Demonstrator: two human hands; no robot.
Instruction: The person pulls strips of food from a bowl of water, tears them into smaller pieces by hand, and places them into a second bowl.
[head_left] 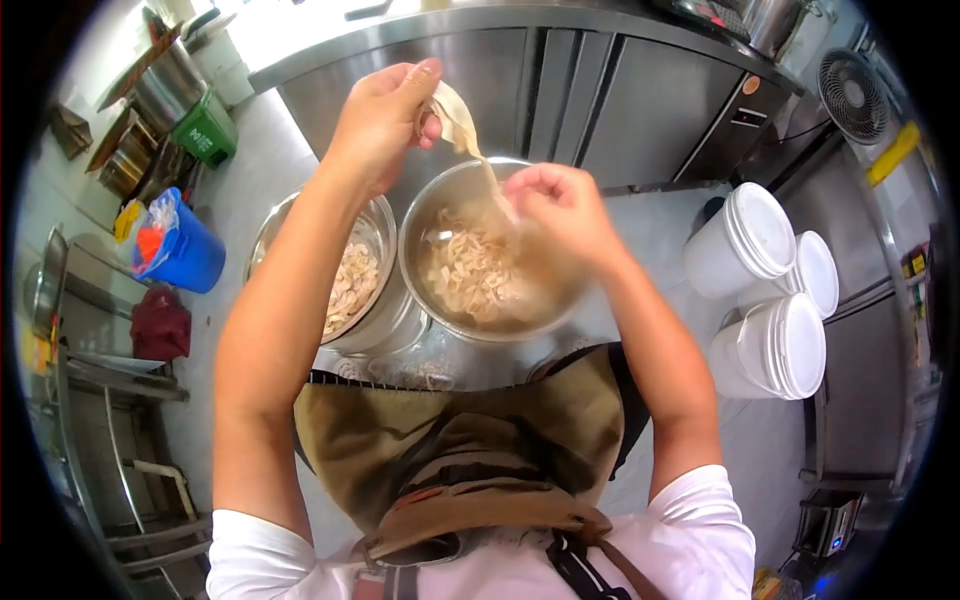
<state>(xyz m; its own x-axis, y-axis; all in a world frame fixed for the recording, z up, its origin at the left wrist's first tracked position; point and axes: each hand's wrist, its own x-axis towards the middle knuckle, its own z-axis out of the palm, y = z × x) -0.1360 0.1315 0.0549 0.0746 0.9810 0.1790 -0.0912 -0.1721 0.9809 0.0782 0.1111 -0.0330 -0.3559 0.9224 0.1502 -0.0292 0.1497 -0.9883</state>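
My left hand (392,115) is raised high and closed around the upper end of a pale, limp strip (457,122), which looks like offal. Lower and to the right, my right hand (560,205) pinches the strip's narrow bottom end. The strip hangs stretched between the two hands, above a steel bowl (408,262) of cloudy water. Pale, curled pieces (475,265) lie in that water. On its left stands a second steel bowl (385,215), partly covered by my left forearm, with cut pale pieces (352,285) inside.
Lidded white buckets (745,240) stand on the floor at right, below a fan (852,95). A steel counter (460,75) runs across the front. At left are a blue bin (190,245), a green box (206,130) and a metal rack (125,375).
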